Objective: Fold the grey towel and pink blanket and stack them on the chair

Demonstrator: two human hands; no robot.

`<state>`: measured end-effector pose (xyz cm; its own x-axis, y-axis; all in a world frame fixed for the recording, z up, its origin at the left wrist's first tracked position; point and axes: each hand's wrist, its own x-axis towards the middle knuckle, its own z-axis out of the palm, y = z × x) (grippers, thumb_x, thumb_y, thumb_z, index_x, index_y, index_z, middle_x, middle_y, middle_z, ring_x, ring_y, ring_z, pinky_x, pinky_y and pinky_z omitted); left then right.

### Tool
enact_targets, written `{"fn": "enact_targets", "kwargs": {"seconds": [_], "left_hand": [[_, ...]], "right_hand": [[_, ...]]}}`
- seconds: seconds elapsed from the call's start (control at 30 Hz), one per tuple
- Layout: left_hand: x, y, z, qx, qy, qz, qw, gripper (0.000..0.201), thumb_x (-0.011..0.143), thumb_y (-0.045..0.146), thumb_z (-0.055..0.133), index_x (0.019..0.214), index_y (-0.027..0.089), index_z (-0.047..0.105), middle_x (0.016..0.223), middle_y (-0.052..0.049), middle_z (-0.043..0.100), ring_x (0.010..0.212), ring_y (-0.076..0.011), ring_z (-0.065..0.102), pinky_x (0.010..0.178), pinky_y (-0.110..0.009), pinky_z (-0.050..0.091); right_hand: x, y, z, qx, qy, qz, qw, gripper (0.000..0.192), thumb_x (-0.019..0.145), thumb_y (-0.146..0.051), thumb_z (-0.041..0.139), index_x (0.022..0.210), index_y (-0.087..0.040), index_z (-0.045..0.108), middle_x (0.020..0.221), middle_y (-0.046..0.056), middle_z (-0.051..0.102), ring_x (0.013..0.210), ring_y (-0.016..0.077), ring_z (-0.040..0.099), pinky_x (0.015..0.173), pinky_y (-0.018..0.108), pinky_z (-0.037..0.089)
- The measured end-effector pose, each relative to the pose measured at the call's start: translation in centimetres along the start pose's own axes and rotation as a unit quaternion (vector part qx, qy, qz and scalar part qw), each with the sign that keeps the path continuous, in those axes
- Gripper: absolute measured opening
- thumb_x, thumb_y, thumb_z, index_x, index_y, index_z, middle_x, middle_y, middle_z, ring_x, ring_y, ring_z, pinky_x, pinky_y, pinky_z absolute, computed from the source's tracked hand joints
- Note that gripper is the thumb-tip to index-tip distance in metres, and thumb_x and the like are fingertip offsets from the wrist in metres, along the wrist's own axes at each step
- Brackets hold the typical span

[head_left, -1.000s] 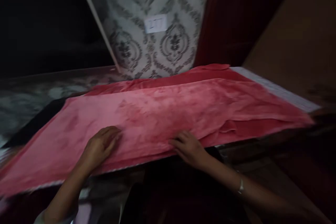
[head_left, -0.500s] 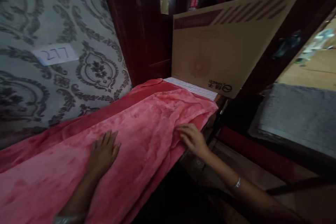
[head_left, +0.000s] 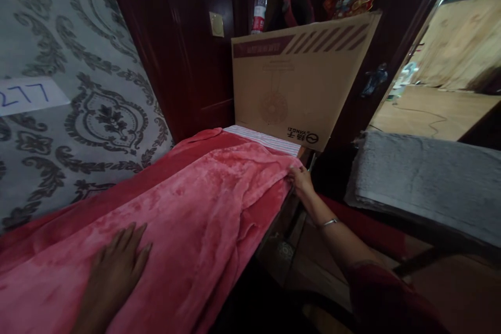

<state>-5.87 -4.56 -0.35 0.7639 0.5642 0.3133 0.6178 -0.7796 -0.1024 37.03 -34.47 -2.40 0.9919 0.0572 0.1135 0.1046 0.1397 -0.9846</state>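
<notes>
The pink blanket looks like plush, softly sheened fleece, with matt brown cardboard box at its one o'clock. Polished dark wood panelling gleams at twelve, and a coarse grey mat lies at three o'clock. The bracelet is shiny metal.

Blanket pink-red, mottled. Panel grey damask, white label with blue digits. Box tan, maroon stripes. Mat grey.

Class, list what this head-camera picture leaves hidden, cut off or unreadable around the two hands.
- Right hand fingertips: hidden by the edge of the pink blanket.
- Left hand: forearm cut off by the bottom edge.
- Surface under the blanket: covered.
- Cardboard box top print: too small and blurred to read.
</notes>
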Motion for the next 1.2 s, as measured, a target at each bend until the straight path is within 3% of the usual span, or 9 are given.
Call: {"fn": "enact_targets", "kwargs": {"seconds": [0.2,0.27,0.43,0.5,0.67,0.77,0.87,1.07,1.2], "left_hand": [[0.1,0.0,-0.1,-0.023,-0.003,-0.016,1.000,0.067,0.093,0.045,0.025,0.141,0.013,0.060,0.150,-0.018,0.054,0.142,-0.0360,0.045,0.112,-0.056,0.038],[0.1,-0.1,0.0,-0.031,-0.004,-0.024,0.999,0.067,0.091,0.046,0.027,0.141,0.015,0.059,0.149,-0.016,0.056,0.143,-0.0353,0.045,0.113,-0.056,0.037],[0.2,-0.3,0.1,-0.035,-0.003,-0.030,0.999,0.069,0.090,0.047,0.027,0.141,0.014,0.060,0.148,-0.016,0.057,0.143,-0.0345,0.044,0.114,-0.055,0.037],[0.3,-0.3,0.2,-0.034,0.000,-0.025,0.999,0.071,0.090,0.048,0.025,0.139,0.012,0.061,0.148,-0.017,0.057,0.142,-0.0346,0.046,0.114,-0.055,0.037],[0.3,-0.4,0.5,-0.040,0.009,-0.022,0.999,0.072,0.090,0.050,0.024,0.138,0.012,0.062,0.148,-0.017,0.056,0.141,-0.0360,0.046,0.113,-0.057,0.037],[0.2,-0.4,0.4,-0.051,0.009,-0.028,0.998,0.070,0.090,0.049,0.026,0.139,0.013,0.061,0.148,-0.017,0.056,0.142,-0.0362,0.045,0.114,-0.057,0.037],[0.1,-0.3,0.3,-0.058,0.008,-0.034,0.998,0.066,0.088,0.046,0.031,0.138,0.017,0.062,0.146,-0.015,0.058,0.141,-0.0351,0.046,0.114,-0.056,0.037],[0.1,-0.3,0.3,-0.045,0.015,-0.034,0.998,0.067,0.089,0.047,0.029,0.139,0.016,0.061,0.147,-0.015,0.058,0.142,-0.0346,0.046,0.114,-0.054,0.037],[0.2,-0.2,0.0,-0.034,-0.005,-0.036,0.999,0.072,0.091,0.050,0.023,0.140,0.013,0.060,0.150,-0.016,0.055,0.142,-0.0342,0.046,0.113,-0.053,0.038]], "right_hand": [[-0.6,-3.7,3.5,-0.085,-0.026,-0.150,0.985,0.017,0.077,-0.034,0.061,0.070,-0.022,0.051,0.074,0.002,0.057,0.084,0.0217,0.056,0.077,0.034,0.051],[-3.2,-4.2,5.9,-0.118,-0.106,-0.221,0.962,0.007,0.077,-0.026,0.063,0.074,-0.021,0.060,0.085,0.005,0.064,0.092,0.0218,0.056,0.087,0.035,0.049],[-8.4,-2.4,9.4,-0.250,-0.414,-0.461,0.744,0.020,0.093,-0.021,0.054,0.100,-0.019,0.072,0.095,0.005,0.069,0.089,0.0191,0.060,0.081,0.031,0.049],[-7.7,-1.7,8.6,-0.237,-0.380,-0.467,0.763,0.026,0.097,-0.021,0.048,0.107,-0.018,0.071,0.097,0.005,0.070,0.091,0.0187,0.061,0.084,0.032,0.050],[-1.0,-1.4,3.1,-0.322,-0.111,-0.350,0.872,0.046,0.085,-0.013,0.050,0.129,-0.014,0.063,0.127,0.015,0.064,0.117,0.0270,0.055,0.103,0.047,0.044],[1.8,-1.5,1.4,-0.418,-0.152,-0.272,0.853,0.056,0.074,-0.010,0.057,0.129,-0.013,0.064,0.129,0.015,0.065,0.120,0.0271,0.055,0.104,0.042,0.044],[3.1,-1.8,2.0,-0.436,-0.183,-0.243,0.847,0.034,0.079,-0.013,0.055,0.108,-0.016,0.072,0.100,0.008,0.073,0.095,0.0215,0.064,0.089,0.031,0.049],[7.6,-5.5,4.0,-0.462,-0.064,-0.199,0.862,0.045,0.099,-0.022,0.030,0.129,-0.014,0.064,0.125,0.014,0.068,0.111,0.0225,0.062,0.092,0.029,0.045],[9.5,-5.6,3.2,-0.516,-0.057,-0.126,0.845,0.034,0.094,-0.030,0.051,0.112,-0.011,0.073,0.114,0.020,0.071,0.107,0.0288,0.064,0.086,0.032,0.046]]}}
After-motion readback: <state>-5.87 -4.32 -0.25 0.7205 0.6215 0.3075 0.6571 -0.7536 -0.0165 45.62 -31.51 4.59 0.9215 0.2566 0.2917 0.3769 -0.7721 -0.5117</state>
